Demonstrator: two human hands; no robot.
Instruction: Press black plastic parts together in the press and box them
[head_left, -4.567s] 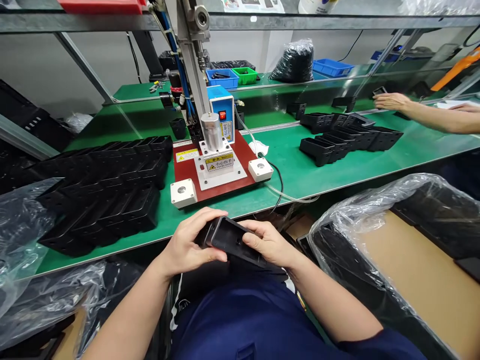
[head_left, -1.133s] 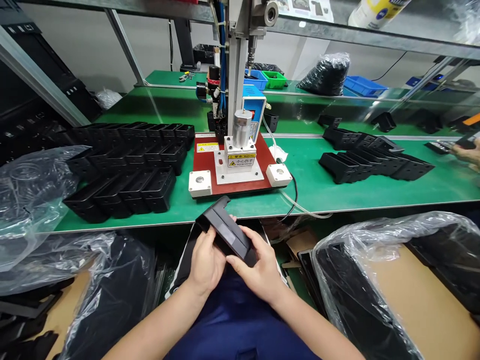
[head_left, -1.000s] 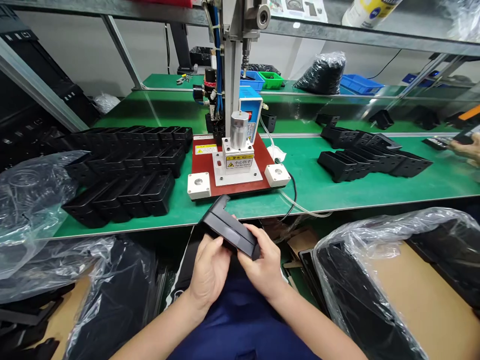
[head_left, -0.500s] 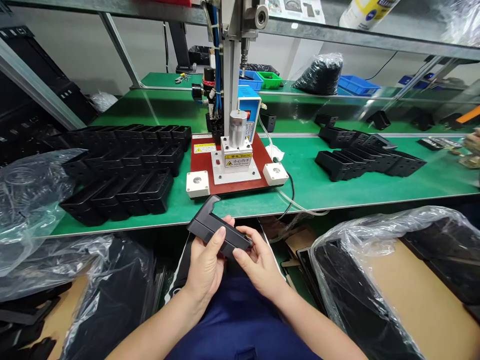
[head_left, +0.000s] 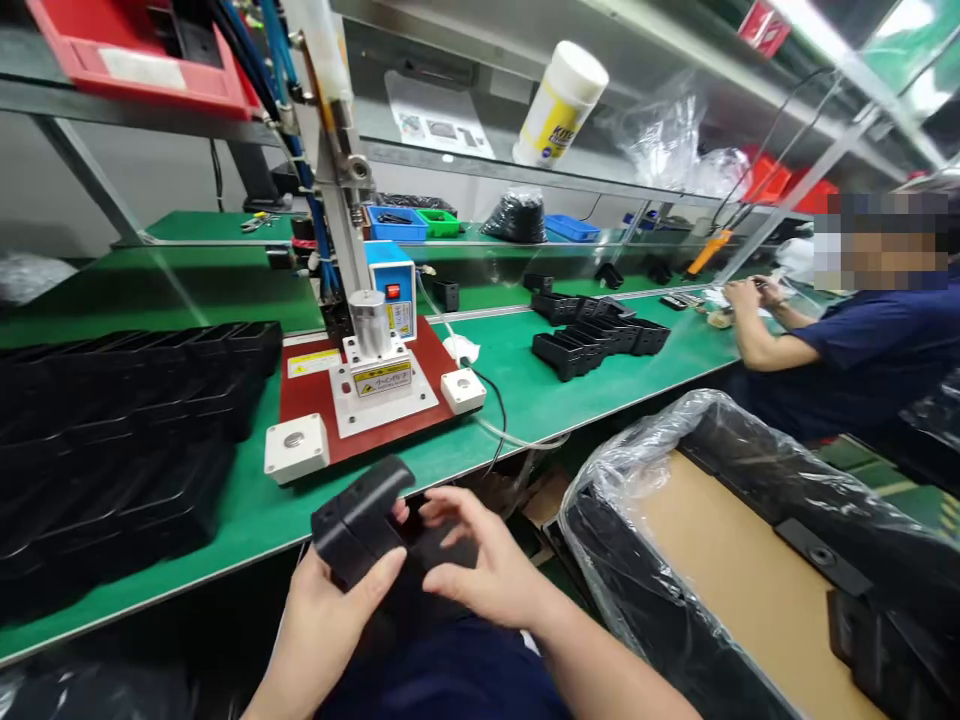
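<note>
I hold a black plastic housing [head_left: 360,520] over my lap, just below the front edge of the green bench [head_left: 540,390]. My left hand [head_left: 330,610] grips it from beneath, thumb pressed on its near side. My right hand [head_left: 480,570] touches its right end with curled fingers. Straight ahead stands a small press [head_left: 367,330] on a red base plate [head_left: 315,410] with two white push buttons [head_left: 296,445].
Rows of black housings [head_left: 112,420] cover the bench at left, and a smaller batch [head_left: 592,335] lies at right. A cardboard box lined with plastic [head_left: 720,540] sits at my right. A co-worker [head_left: 825,340] in a dark blue shirt sits further along the bench.
My head has turned right and up, bringing the co-worker into view. The housing has been turned in my hands, and my right fingers have loosened from a full grip to a touch at its end.
</note>
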